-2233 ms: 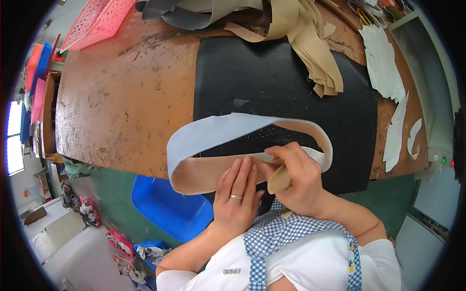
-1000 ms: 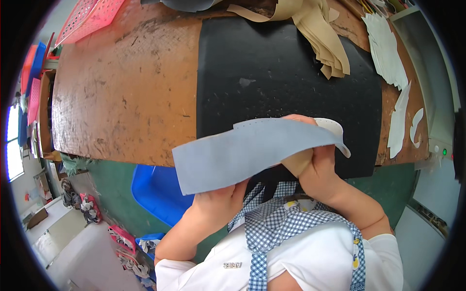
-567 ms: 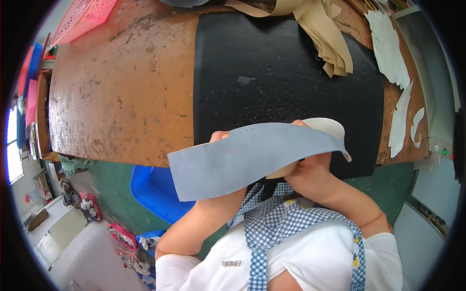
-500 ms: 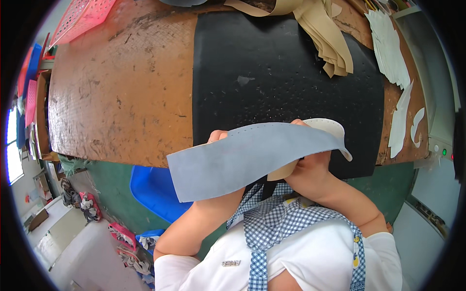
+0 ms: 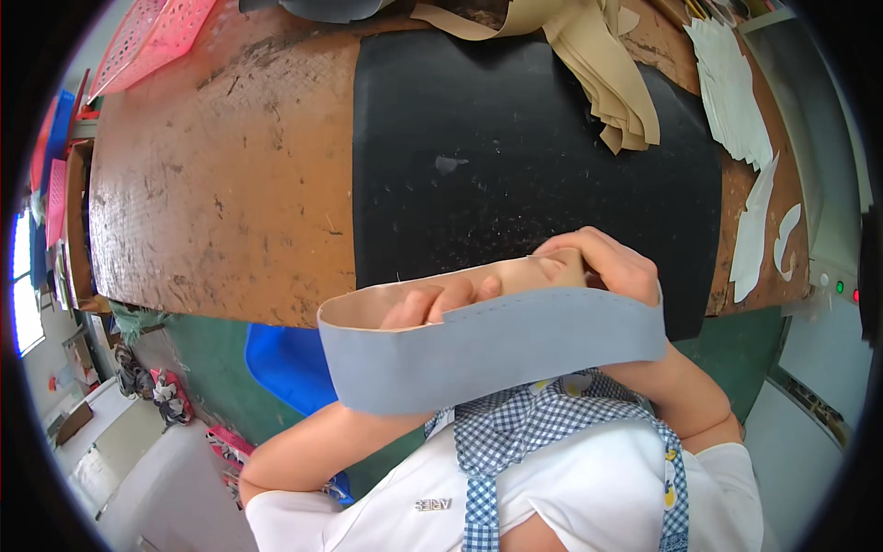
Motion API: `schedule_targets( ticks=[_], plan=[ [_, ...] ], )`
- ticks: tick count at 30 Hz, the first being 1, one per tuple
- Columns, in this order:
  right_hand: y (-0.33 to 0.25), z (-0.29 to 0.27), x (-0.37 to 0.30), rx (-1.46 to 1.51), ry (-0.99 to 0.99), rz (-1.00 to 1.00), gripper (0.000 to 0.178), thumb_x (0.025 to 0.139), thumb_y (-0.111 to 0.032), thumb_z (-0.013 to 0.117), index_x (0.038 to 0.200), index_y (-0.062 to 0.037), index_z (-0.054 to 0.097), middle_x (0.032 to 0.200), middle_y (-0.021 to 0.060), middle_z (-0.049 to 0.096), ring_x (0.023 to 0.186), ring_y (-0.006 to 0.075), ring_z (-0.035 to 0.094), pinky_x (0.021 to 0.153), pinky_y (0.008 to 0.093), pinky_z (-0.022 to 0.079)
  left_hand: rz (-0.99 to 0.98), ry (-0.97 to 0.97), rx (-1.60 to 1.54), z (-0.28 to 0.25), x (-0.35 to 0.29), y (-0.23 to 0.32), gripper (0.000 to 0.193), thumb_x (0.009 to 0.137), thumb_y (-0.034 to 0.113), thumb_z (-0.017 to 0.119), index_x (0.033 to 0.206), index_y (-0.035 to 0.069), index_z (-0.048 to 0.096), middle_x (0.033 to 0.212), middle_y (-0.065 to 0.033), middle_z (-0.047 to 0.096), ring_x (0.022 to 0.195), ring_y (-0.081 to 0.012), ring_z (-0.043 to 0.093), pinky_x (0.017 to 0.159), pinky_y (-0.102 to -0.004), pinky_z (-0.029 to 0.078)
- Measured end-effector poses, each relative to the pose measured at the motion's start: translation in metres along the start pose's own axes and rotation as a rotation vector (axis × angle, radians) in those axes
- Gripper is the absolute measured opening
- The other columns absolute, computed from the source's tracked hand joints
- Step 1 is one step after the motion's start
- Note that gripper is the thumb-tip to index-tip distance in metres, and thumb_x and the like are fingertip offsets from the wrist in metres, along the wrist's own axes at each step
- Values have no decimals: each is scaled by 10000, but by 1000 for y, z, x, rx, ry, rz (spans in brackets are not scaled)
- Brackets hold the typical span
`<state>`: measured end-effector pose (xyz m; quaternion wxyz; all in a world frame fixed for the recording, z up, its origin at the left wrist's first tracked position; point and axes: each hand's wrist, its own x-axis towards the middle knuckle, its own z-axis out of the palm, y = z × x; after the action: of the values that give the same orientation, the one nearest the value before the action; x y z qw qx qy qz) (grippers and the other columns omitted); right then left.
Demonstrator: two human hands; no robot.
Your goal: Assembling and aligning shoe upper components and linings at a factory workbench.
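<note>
A long strip of leather-like sheet [image 5: 497, 348], blue-grey outside and tan inside, is bent round into a loop above the table's near edge. Small holes or stitches run along its upper edge. My left hand [image 5: 440, 304] is inside the loop, its bent fingers against the strip's inner side; its lower part is hidden behind the grey face. Over the loop's right end, my right hand [image 5: 614, 267] curls round the strip, its fingers gripping the tan far side near the upper edge.
A black mat [image 5: 414, 166] covers part of the worn brown table [image 5: 221, 175]. Tan strips [image 5: 607, 78] lie stacked at its far side, white strips [image 5: 731, 92] to the right. A pink basket [image 5: 152, 46] stands far left. Below the table edge is a blue plastic seat [image 5: 285, 363].
The strip was stretched out flatter with its grey face up; now it is curved into a loop showing its tan inside. My right hand has come up over its right end.
</note>
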<state>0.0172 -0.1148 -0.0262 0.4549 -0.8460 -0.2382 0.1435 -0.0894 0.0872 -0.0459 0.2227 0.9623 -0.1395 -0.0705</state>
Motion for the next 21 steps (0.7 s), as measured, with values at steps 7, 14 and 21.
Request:
schedule_targets(
  ticks=[7, 14, 21],
  plan=[
    [30, 18, -24, -180, 189, -337, 183, 759, 59, 676, 932, 0, 680, 858, 140, 672, 700, 263, 676, 626, 338, 558, 130, 215, 503, 33, -4, 9, 553, 811, 92, 655, 1359, 58, 592, 1157, -67, 558, 994, -178, 558, 711, -294, 476],
    [29, 21, -17, -169, 248, -302, 171, 714, 50, 747, 776, -13, 600, 688, 104, 616, 537, 215, 615, 459, 291, 480, 33, 330, 626, 45, -1, 19, 527, 784, 70, 690, 1309, 87, 648, 1124, -11, 546, 1018, -146, 549, 654, -268, 465],
    [31, 21, -12, -194, 225, -206, 211, 730, 13, 783, 718, -41, 579, 593, 62, 573, 442, 156, 560, 404, 282, 423, -68, 101, 472, 37, -4, 26, 552, 820, 58, 682, 1365, 92, 599, 1130, -56, 534, 1072, -180, 536, 615, -299, 475]
  ],
)
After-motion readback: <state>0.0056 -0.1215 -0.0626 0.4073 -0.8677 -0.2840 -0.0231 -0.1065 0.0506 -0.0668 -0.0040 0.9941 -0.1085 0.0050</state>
